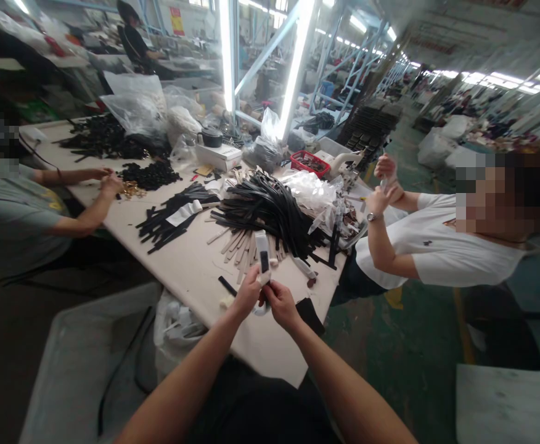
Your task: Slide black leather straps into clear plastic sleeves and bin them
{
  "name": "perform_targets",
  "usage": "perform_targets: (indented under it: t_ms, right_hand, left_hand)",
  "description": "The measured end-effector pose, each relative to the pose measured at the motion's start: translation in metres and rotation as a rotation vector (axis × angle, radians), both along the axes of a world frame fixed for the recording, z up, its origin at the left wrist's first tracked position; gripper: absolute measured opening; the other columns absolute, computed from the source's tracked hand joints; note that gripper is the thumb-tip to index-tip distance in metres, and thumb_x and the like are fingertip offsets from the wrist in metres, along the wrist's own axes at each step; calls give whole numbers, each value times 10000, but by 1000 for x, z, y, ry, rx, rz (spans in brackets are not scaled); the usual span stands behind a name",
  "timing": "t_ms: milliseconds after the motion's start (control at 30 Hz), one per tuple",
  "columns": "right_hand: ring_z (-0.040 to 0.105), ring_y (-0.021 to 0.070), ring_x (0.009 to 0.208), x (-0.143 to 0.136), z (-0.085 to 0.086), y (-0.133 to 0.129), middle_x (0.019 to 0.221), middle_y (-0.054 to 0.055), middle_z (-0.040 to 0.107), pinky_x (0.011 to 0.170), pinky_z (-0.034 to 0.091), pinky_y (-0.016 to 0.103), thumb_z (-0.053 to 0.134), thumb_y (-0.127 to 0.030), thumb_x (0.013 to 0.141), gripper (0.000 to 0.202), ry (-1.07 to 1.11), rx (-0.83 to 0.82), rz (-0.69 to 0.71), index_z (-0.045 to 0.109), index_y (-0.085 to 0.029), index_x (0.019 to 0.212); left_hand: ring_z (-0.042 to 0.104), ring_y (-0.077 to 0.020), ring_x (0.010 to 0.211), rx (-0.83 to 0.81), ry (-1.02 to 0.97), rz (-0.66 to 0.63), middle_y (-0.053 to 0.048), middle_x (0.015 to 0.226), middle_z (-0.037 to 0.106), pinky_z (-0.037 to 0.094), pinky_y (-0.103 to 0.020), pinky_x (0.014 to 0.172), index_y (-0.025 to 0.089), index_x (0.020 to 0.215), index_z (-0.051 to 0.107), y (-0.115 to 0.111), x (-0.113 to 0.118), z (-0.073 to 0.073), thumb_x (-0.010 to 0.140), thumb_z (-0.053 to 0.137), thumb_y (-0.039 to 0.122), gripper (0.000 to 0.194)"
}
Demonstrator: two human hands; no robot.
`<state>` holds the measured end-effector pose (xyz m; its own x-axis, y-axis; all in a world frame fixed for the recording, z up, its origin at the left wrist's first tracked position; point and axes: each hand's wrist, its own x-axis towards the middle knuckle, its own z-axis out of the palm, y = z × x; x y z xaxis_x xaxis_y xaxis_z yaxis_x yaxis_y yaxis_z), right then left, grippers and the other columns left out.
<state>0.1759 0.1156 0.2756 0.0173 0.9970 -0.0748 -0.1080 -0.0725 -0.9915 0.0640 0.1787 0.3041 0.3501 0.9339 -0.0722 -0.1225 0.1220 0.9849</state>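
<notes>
Near the front of the table, my left hand [248, 291] is closed around a white strip [261, 242] with a short black piece on its face. The strip points away from me, toward the strap pile. My right hand [283, 303] meets the left at the strip's lower end, its fingers pinched together. Between the fingertips a small brown bit and a white curl show, but my fingers partly hide them. Just beyond lies a big heap of black straps [270, 209] with pale undersides. A short black strap [226, 285] lies left of my hands.
A co-worker in white [431, 240] works at the right edge; another in grey [24, 209] handles small parts at left. A red basket [310, 163], plastic bags [134, 108] and a white box [218, 156] stand farther back. A grey bin [78, 345] is at lower left.
</notes>
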Motion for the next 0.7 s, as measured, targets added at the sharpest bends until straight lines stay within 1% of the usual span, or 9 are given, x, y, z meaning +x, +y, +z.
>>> perform_targets:
  t_ms: [67, 133, 233, 300, 400, 467, 533, 600, 700]
  right_hand:
    - [515, 114, 481, -7, 2, 4, 599, -15, 591, 504, 421, 237, 536, -525, 940, 371, -19, -24, 10, 636, -174, 871]
    - [473, 105, 448, -10, 4, 7, 575, -27, 561, 463, 377, 226, 512, -549, 944, 393, -32, -46, -5, 619, -180, 863]
    - [465, 114, 477, -13, 1, 10, 576, -17, 534, 475, 371, 234, 501, -569, 943, 420, -122, -42, -35, 586, -192, 778]
    - [478, 126, 518, -14, -4, 8, 602, -1, 542, 504, 388, 245, 502, -583, 937, 432, -180, -67, -12, 574, -199, 754]
    - [488, 135, 547, -15, -13, -2, 640, 10, 565, 530, 405, 255, 487, -599, 937, 426, -164, -142, 58, 581, -202, 815]
    - [480, 131, 533, -17, -17, -8, 635, 4, 562, 524, 398, 253, 480, -593, 938, 421, -135, -159, 75, 595, -197, 856]
    - [465, 125, 510, -19, -19, -10, 611, -8, 550, 511, 383, 248, 485, -582, 937, 416, -126, -153, 70, 613, -189, 891]
    - [467, 122, 504, -20, -18, -7, 604, -10, 551, 511, 380, 246, 487, -569, 938, 408, -136, -135, 54, 617, -185, 894]
    - [480, 126, 513, -19, -17, 0, 616, -4, 558, 516, 381, 250, 483, -552, 943, 386, -166, -102, 39, 585, -194, 842]
  left_hand:
    - [662, -215, 895, 25, -22, 35, -88, 1003, 721, 522, -346, 827, 193, 1184, 681, 13, -2, 11, 931, 496, 507, 444]
    - [662, -193, 805, 51, -12, 54, -87, 970, 735, 521, -316, 767, 182, 1112, 710, 18, -3, 13, 935, 482, 523, 447]
    - [574, -145, 513, -108, -9, -18, -69, 789, 726, 459, -278, 519, 157, 1077, 727, 5, -5, 0, 930, 460, 563, 508]
    - [526, -135, 433, -259, -65, -79, -67, 715, 705, 403, -269, 441, 138, 1114, 719, -8, -8, -12, 928, 447, 575, 548]
    - [660, -192, 637, -330, -210, -84, -113, 872, 741, 498, -297, 590, 141, 1197, 679, -13, -15, -18, 894, 551, 507, 492]
    - [698, -234, 874, -280, -312, -5, -146, 1069, 732, 528, -350, 784, 155, 1252, 635, -6, -21, -12, 898, 566, 487, 491]
    - [678, -260, 1026, -212, -346, 69, -167, 1175, 702, 510, -385, 894, 147, 1210, 642, 3, -24, -5, 917, 541, 510, 478]
    - [675, -266, 1047, -175, -299, 85, -165, 1169, 706, 518, -367, 883, 143, 1096, 678, 4, -22, -4, 912, 553, 523, 440]
    - [711, -245, 894, -201, -207, 50, -139, 1097, 735, 542, -312, 710, 163, 1020, 688, -7, -17, -14, 876, 619, 499, 372]
